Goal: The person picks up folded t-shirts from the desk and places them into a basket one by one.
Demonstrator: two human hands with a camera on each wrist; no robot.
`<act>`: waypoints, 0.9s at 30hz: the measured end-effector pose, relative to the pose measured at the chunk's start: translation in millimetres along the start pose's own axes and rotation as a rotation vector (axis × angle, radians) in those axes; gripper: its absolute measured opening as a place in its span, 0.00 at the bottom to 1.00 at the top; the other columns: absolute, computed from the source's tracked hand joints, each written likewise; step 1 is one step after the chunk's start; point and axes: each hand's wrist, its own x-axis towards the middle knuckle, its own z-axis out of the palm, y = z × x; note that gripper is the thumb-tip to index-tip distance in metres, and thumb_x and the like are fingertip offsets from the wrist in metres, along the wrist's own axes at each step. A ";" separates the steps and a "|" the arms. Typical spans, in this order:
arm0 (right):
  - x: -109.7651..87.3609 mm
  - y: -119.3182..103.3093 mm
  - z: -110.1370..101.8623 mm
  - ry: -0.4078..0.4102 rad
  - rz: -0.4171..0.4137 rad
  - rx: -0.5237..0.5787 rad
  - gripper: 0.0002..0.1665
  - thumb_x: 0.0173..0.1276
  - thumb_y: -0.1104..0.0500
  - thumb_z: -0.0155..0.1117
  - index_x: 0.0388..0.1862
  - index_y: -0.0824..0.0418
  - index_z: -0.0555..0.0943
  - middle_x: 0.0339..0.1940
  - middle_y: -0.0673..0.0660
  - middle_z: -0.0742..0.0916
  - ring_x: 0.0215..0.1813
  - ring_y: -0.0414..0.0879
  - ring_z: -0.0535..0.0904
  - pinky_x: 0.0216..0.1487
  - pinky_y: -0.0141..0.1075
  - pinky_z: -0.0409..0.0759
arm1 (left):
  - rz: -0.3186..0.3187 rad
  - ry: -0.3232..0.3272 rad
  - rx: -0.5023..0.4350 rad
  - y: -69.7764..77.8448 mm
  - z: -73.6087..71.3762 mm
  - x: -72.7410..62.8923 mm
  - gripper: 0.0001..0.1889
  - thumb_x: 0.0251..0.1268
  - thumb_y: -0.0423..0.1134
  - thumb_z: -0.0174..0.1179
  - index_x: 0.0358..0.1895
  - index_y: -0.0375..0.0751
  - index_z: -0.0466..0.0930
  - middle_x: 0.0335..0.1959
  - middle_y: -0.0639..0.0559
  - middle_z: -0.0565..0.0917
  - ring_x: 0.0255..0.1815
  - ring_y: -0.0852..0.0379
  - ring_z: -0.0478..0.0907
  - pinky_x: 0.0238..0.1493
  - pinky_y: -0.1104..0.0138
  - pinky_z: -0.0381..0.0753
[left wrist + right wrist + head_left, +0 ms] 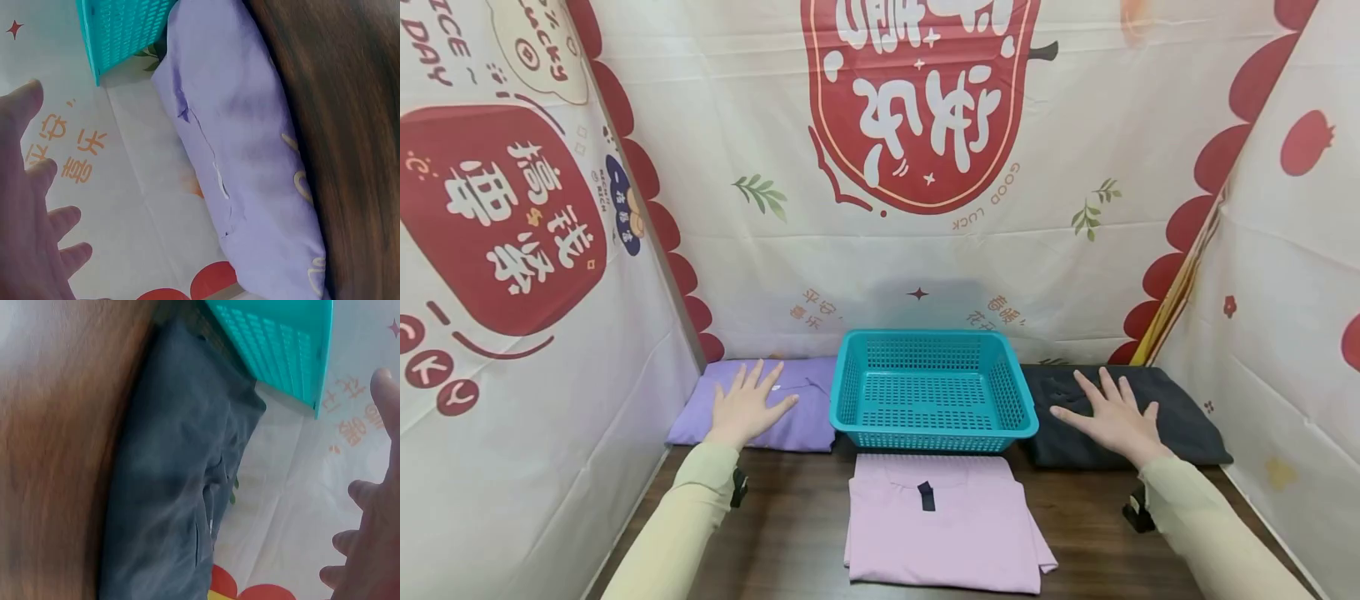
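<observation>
My left hand (743, 410), fingers spread, hovers over a folded purple garment (808, 408) at the left; the left wrist view shows light lettering along the garment's edge. On the other side, my right hand (1116, 421) is spread above a folded dark grey garment (1183, 425). Neither hand holds anything. Between the two garments stands a teal plastic basket (934, 442) with perforated walls and nothing inside. In front of it lies a folded pink shirt (947, 542), its neckline toward the basket and a black label at the collar.
A dark brown wooden table (775, 517) carries everything. White printed cloth walls (760, 275) rise at the back, left and right, close behind the basket and beside the outer garments. A yellow striped strip (1172, 300) runs down the back right corner.
</observation>
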 end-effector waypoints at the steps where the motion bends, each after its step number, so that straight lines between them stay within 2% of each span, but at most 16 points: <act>1: -1.1 -1.6 1.9 0.003 -0.001 0.010 0.60 0.62 0.23 0.48 0.78 0.61 0.48 0.74 0.78 0.45 0.72 0.77 0.31 0.53 0.78 0.24 | 0.001 0.002 -0.006 -0.2 0.3 -0.3 0.47 0.57 0.80 0.35 0.77 0.59 0.54 0.77 0.43 0.53 0.75 0.34 0.45 0.65 0.31 0.40; 6: -6.0 -15.1 10.6 0.046 -0.022 0.039 0.57 0.66 0.26 0.48 0.78 0.62 0.47 0.73 0.79 0.50 0.71 0.78 0.41 0.55 0.79 0.35 | 0.013 0.026 -0.052 -1.6 3.7 -3.5 0.46 0.59 0.78 0.38 0.77 0.56 0.54 0.75 0.41 0.57 0.72 0.32 0.53 0.64 0.33 0.53; 10: -12.0 -28.6 21.9 0.105 -0.035 0.052 0.56 0.68 0.28 0.47 0.77 0.67 0.48 0.71 0.80 0.56 0.68 0.79 0.52 0.55 0.78 0.48 | 0.024 0.054 -0.171 -1.1 10.2 -8.9 0.43 0.65 0.69 0.47 0.77 0.47 0.55 0.72 0.35 0.62 0.69 0.32 0.59 0.62 0.37 0.60; 13: -20.5 -37.9 31.5 0.130 -0.033 0.099 0.56 0.69 0.31 0.49 0.76 0.71 0.48 0.70 0.80 0.58 0.67 0.78 0.56 0.53 0.77 0.54 | 0.022 0.061 -0.265 2.0 16.4 -14.1 0.42 0.68 0.63 0.50 0.76 0.38 0.54 0.70 0.31 0.64 0.68 0.33 0.62 0.63 0.40 0.62; 19: -43.4 -48.0 47.9 0.155 0.003 0.171 0.55 0.69 0.31 0.50 0.74 0.74 0.53 0.67 0.80 0.62 0.64 0.77 0.60 0.53 0.74 0.59 | -0.004 0.072 -0.367 14.0 30.0 -24.7 0.41 0.71 0.59 0.49 0.73 0.29 0.56 0.65 0.30 0.69 0.66 0.34 0.66 0.65 0.44 0.63; 24: -60.6 -49.4 60.4 0.126 0.057 0.224 0.55 0.68 0.30 0.50 0.70 0.76 0.60 0.63 0.79 0.66 0.57 0.72 0.70 0.51 0.66 0.71 | -0.054 0.048 -0.495 27.6 46.2 -38.9 0.38 0.73 0.58 0.46 0.70 0.25 0.60 0.58 0.32 0.76 0.60 0.36 0.72 0.62 0.45 0.67; 27: -66.9 -47.8 72.7 0.078 0.080 0.253 0.56 0.66 0.28 0.50 0.68 0.77 0.63 0.61 0.78 0.68 0.52 0.66 0.74 0.48 0.60 0.75 | -0.085 0.016 -0.577 34.8 58.0 -49.9 0.38 0.74 0.58 0.45 0.69 0.24 0.61 0.55 0.34 0.79 0.46 0.42 0.81 0.57 0.47 0.72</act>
